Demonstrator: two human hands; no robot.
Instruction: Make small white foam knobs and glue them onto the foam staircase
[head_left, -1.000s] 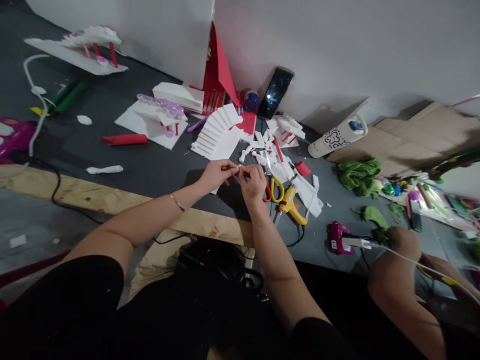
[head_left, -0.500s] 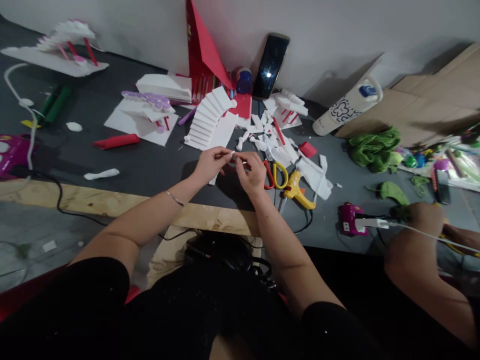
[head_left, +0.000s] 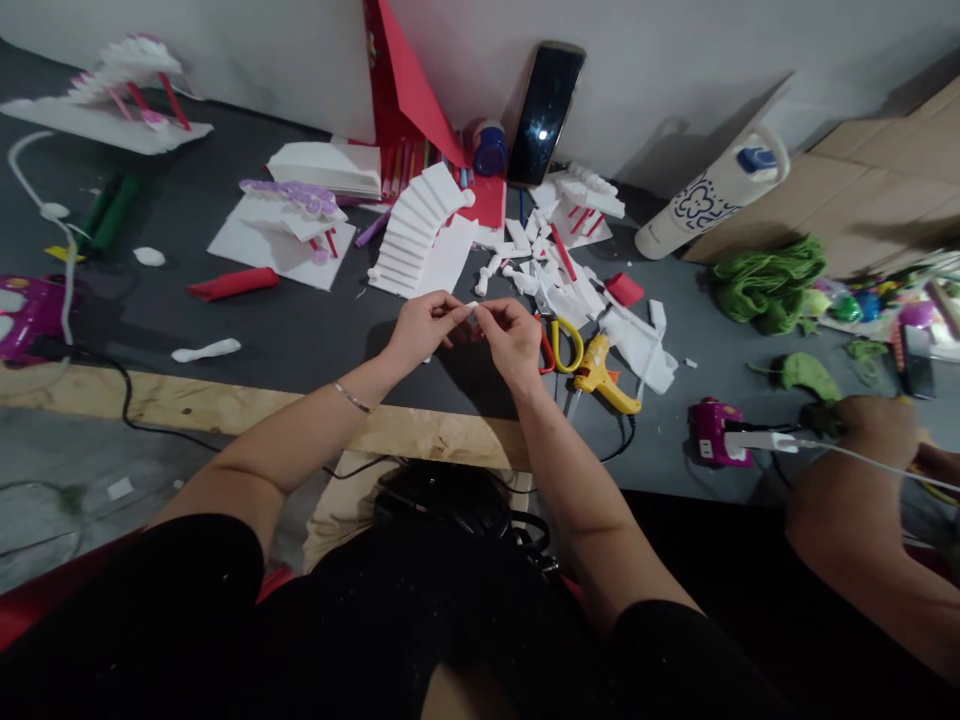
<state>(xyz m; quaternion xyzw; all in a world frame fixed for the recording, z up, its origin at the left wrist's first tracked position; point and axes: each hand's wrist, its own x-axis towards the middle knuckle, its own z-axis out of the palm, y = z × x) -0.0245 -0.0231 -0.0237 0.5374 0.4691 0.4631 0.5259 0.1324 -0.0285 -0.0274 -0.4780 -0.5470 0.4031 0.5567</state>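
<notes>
The right hand (head_left: 517, 345), its thumb hanging away half a second ago, has brought thumb and forefinger back to the small white piece (head_left: 472, 307) — so the fine fingerwork appears two-handed again. The left hand (head_left: 418, 328) pinches the same piece, thumb against forefinger; both hands are nearly closed. The piece is held over the worktop (head_left: 315, 335), near the middle of its front edge. Counted along the back edge, left to right: three small models, namely a pink-and-white model (head_left: 112, 122), a purple-topped model (head_left: 292, 205) and a white model (head_left: 589, 190). Also one ribbed fan (head_left: 411, 235), one pair of scissors (head_left: 579, 350), one glue gun (head_left: 600, 375), one phone (head_left: 546, 110), one bottle (head_left: 697, 205). White scraps (head_left: 517, 235) overlap too much to count.
</notes>
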